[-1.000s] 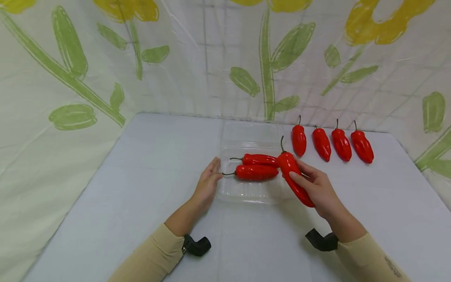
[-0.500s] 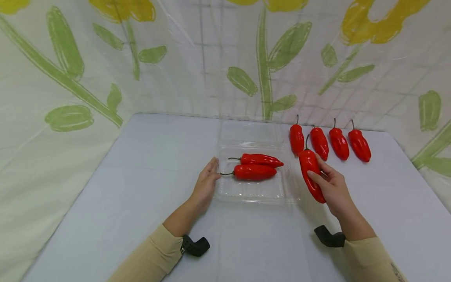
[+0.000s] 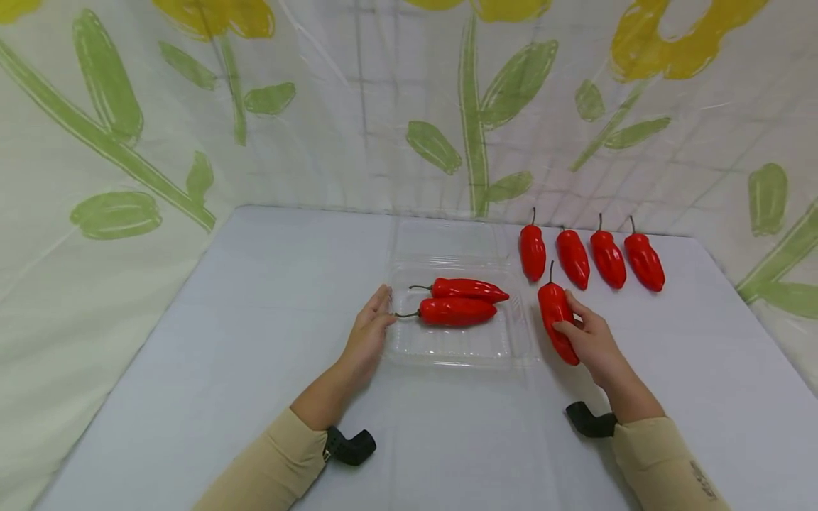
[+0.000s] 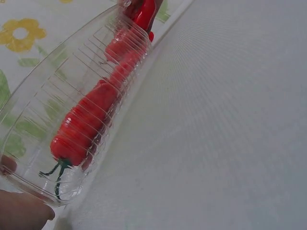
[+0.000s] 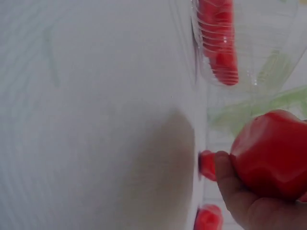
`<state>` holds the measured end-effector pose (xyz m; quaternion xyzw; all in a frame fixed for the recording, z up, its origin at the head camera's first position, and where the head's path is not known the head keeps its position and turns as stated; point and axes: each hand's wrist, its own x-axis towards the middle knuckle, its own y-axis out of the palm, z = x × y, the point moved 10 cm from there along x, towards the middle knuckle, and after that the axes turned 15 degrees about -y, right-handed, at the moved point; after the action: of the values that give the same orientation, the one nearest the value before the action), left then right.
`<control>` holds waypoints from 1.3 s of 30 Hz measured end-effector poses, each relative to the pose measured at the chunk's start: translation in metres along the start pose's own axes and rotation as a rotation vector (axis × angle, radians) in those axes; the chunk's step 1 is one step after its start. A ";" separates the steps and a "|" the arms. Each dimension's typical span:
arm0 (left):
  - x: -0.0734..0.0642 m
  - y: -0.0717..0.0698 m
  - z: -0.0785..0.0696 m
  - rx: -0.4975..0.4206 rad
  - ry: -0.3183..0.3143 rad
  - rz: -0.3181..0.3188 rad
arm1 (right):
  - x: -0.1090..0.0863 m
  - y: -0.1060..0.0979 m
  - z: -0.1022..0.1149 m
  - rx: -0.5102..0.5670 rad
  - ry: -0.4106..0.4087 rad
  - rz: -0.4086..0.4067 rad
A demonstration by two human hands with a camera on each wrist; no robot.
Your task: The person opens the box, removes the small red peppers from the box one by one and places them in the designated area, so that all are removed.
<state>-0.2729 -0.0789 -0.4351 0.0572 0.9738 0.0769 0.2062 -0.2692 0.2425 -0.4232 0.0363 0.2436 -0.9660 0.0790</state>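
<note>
One hand, the right hand [image 3: 594,342], was curled round a red pepper [image 3: 553,311], with the thumb laid on it. This pepper was held just beside the right side of the clear tub [image 3: 447,343], and it seemed to be held up off the worktop [image 3: 287,284]. It was judged to be light and quite stiff. Its skin was seen to be shiny, so it was thought to be a bit slippery. Its fat middle was thought the best part to be gripped; the thin stem [image 3: 552,271] was judged easy to snap.

The left hand [image 3: 367,335] was rested against the tub's left side, its fingers nearly straight. The tub was thought to be thin and easily bent, so a soft touch was called for. Two peppers [image 3: 456,312] were laid side by side in it, stems to the left. Its lid [image 3: 447,239] was folded back behind. Four more peppers [image 3: 608,261] were lined up at the worktop's far right.
</note>
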 end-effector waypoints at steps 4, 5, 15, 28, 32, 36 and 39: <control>0.000 -0.001 0.000 -0.003 0.005 0.003 | 0.001 0.006 -0.006 -0.026 0.012 0.052; 0.000 -0.001 0.001 -0.003 0.006 0.002 | 0.001 0.008 -0.006 -0.031 0.014 0.064; 0.002 -0.001 0.000 0.007 0.013 0.003 | 0.001 0.015 -0.009 -0.123 -0.008 0.111; 0.003 -0.002 0.003 0.002 0.004 0.003 | 0.001 0.019 -0.010 -0.149 -0.002 0.138; 0.003 -0.002 0.002 -0.004 0.006 0.005 | 0.000 0.019 -0.009 -0.141 0.006 0.137; 0.001 0.000 0.000 -0.002 0.031 0.015 | 0.000 0.020 -0.008 -0.130 0.005 0.142; -0.002 0.000 -0.001 -0.004 0.051 0.027 | -0.002 0.021 -0.009 -0.113 0.014 0.155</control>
<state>-0.2719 -0.0789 -0.4335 0.0678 0.9777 0.0828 0.1805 -0.2638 0.2286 -0.4402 0.0573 0.2948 -0.9414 0.1535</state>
